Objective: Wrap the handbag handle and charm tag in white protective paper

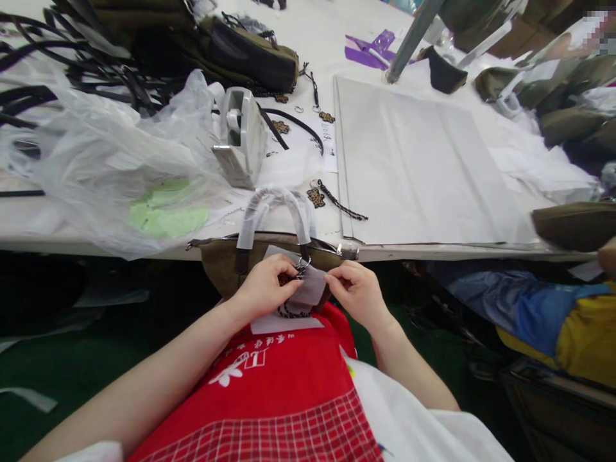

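Item: olive handbag [219,260] on my lap. Left hand [264,287] pinches tissue wrap [310,285] over the metal ring [303,264]; right hand [355,290] pinches its edge. I judge it best kept taut and smooth.

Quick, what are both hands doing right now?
Left hand: closed, pinching the ring on the bag.
Right hand: closed, pinching the white wrap.

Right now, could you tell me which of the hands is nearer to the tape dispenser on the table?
The left hand: the tape dispenser sits above it, and the right hand lies farther right.
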The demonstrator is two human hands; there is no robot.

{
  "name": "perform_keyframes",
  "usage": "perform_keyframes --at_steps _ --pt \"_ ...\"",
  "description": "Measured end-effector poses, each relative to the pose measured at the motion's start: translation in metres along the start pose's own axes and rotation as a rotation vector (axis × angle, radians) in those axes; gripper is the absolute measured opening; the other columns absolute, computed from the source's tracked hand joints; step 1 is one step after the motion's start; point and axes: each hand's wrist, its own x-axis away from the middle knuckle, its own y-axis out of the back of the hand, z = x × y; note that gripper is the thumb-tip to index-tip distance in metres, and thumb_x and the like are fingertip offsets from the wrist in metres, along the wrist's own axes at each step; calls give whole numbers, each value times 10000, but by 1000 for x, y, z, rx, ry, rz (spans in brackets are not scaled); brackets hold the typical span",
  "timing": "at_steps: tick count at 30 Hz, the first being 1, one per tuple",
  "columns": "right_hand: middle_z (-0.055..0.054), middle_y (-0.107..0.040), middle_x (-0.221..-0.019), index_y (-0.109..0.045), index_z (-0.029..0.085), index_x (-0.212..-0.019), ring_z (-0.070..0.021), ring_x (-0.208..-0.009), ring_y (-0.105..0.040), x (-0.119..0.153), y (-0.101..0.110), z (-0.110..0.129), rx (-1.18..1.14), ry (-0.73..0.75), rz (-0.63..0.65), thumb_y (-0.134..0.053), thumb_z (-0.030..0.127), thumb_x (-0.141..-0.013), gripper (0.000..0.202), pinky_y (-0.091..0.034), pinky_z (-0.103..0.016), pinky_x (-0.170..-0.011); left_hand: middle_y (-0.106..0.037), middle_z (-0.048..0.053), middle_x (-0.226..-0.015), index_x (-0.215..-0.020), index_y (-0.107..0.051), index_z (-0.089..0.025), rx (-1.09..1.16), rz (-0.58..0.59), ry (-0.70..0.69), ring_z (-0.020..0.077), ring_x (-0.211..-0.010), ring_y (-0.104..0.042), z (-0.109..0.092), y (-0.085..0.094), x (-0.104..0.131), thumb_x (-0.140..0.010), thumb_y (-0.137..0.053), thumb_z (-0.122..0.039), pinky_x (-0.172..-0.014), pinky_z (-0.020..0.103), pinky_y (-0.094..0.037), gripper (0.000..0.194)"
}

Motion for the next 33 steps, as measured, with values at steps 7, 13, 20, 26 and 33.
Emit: perform_keyframes --at_steps 7,13,20,26,33 --pt "11 -553 -627 -669 191 -681 -110 -561 -504 0 -4 0 104 -35 -64 -599 233 -833 172 -379 -241 -541 -667 42 -868 -705 -641 -190 -17 10 -12 182 -813 -619 0 2 2 -730 -651 -249 -756 313 -501 65" --pt "-2 -578 -651 -671 198 -693 -120 -574 -524 1 -6 7 218 -15 -74 -596 251 -830 165 -379 -247 -553 -652 34 -855 -694 -621 -193 -33 -28 -7 178 -793 -611 -2 -1 5 -732 -643 -251 -726 302 -489 73" --pt "2 -569 -643 -661 200 -671 -121 -579 -528 0 -5 10 281 -7 -96 -595 246 -824 173 -372 -250 -555 -636 28 -837 -691 -599 -197 -32 -50 -9 174 -774 -599 -1 -2 6 -732 -642 -238 -719 298 -482 72" --pt "1 -583 -661 -669 200 -682 -116 -572 -530 0 -6 11 269 -21 -68 -597 246 -826 167 -369 -244 -551 -626 38 -860 -699 -576 -197 -48 -64 -35 182 -809 -593 -2 -4 8 -745 -628 -228 -745 306 -481 76" --pt "-13 -695 -737 -705 214 -813 -148 -671 -620 -3 -23 13 205 -79 99 -530 259 -893 198 -391 -238 -608 -625 58 -897 -770 -610 -185 -162 -84 -70 210 -861 -594 -11 -6 12 -785 -608 -221 -789 341 -486 39"
